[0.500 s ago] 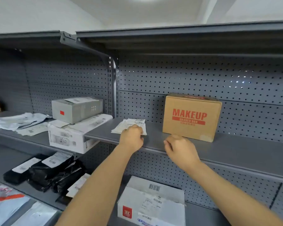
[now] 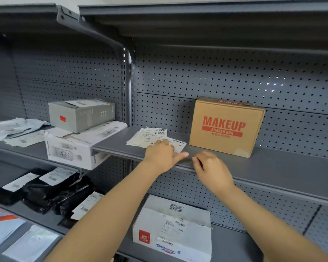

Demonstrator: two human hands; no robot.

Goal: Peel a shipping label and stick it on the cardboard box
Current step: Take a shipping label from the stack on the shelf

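Under the left hand (image 2: pixel 162 155), labels (image 2: pixel 153 138); right hand (image 2: pixel 211 168) beside.

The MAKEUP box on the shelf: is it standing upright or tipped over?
Upright. The MAKEUP box sits flat on the shelf, its red lettering reading level and right way up, its top flaps closed.

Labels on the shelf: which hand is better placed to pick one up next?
The left hand: its fingers already rest on the labels. The right hand hovers at the shelf edge, beside the pile and touching no label.
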